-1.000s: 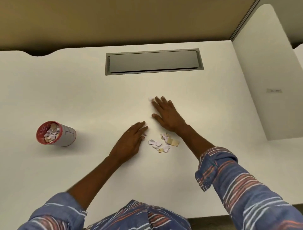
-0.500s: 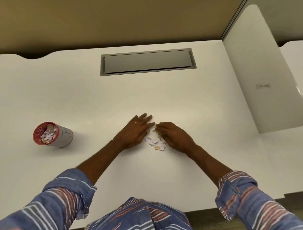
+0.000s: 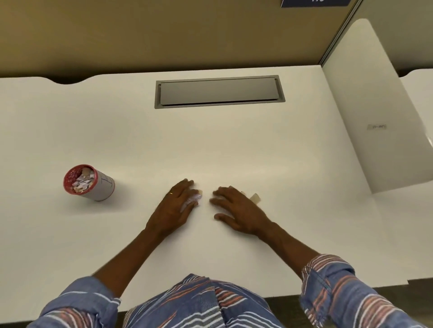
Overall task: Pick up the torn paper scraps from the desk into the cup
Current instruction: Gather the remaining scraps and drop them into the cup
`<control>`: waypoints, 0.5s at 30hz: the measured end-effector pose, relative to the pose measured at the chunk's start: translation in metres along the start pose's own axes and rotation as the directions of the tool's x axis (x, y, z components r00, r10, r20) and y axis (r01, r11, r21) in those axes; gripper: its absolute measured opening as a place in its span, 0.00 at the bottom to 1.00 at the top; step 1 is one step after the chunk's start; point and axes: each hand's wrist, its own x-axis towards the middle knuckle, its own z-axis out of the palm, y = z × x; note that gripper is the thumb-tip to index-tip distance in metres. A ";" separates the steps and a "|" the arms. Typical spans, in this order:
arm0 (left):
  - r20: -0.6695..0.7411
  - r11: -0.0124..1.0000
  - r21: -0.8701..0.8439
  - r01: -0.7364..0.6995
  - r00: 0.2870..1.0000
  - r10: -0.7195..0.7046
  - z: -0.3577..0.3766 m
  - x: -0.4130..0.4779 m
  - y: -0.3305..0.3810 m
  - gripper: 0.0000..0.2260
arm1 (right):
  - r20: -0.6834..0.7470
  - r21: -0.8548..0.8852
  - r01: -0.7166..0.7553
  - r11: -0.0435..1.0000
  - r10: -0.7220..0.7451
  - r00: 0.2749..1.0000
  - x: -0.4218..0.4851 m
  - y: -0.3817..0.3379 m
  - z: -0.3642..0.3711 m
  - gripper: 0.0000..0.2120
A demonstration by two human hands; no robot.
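- L hand [image 3: 175, 207]: palm down on the desk [image 3: 140, 145], near-centre. Fingers and thumb are bent round a bunch of white scraps [image 3: 193, 200], which pokes out on the hand's right side between thumb and forefinger. Thin ring [image 3: 171, 193] on one finger.
- R hand [image 3: 237, 210]: just right of the L hand, with a small gap between them. It lies flat on the desk, fingers straight and spread, gripping nothing.
- Tan scrap [image 3: 255, 198]: on the desk at the far-right edge of the R hand, right by the little finger. Can't tell if they touch.
- Cup [image 3: 90, 183]: well left of both hands, standing upright. Red rim and inside, white wall. Already holds a heap of white and tan paper bits. Hand-drawn mark on the wall, looks like a "T" or "J", not sure which.
- Grey cable hatch [image 3: 219, 91]: set into the desk at far-centre, lid closed.
- White divider panel [image 3: 365, 105]: along the right side. It carries a small sticker [image 3: 376, 127], text too blurred to read.
- Blue sign [image 3: 314, 2]: top edge, white characters cut off, unreadable.
- Sleeves: blue w/ red and white stripes, pushed up on both forearms.
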 end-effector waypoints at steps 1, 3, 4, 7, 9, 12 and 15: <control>-0.035 1.000 0.004 0.013 0.999 -0.013 0.001 -0.002 0.000 0.15 | -0.015 -0.001 0.036 0.999 -0.036 0.999 -0.003 -0.004 0.002 0.19; -0.070 0.996 0.053 0.070 0.995 -0.066 0.003 -0.006 0.001 0.17 | -0.079 -0.019 0.055 0.998 -0.056 0.995 -0.013 -0.008 0.002 0.12; -0.061 0.990 0.090 0.106 0.993 -0.101 0.004 -0.007 0.003 0.20 | -0.116 -0.029 0.036 0.999 -0.039 0.992 -0.019 -0.009 0.000 0.10; 0.040 0.962 0.213 0.168 0.983 -0.181 0.007 -0.005 0.014 0.24 | -0.286 -0.016 -0.124 0.992 0.114 0.951 -0.042 -0.005 -0.005 0.08; 0.093 0.948 0.247 0.201 0.969 -0.230 0.012 -0.002 0.024 0.23 | -0.373 0.083 -0.257 0.963 0.269 0.888 -0.058 0.000 -0.008 0.10; 0.087 0.928 0.264 0.264 0.951 -0.295 0.019 -0.001 0.038 0.21 | -0.401 0.215 -0.411 0.886 0.464 0.790 -0.073 0.002 -0.006 0.23; 0.036 0.943 0.190 0.273 0.958 -0.285 0.021 -0.004 0.042 0.18 | -0.293 0.218 -0.535 0.816 0.577 0.762 -0.075 -0.001 0.004 0.44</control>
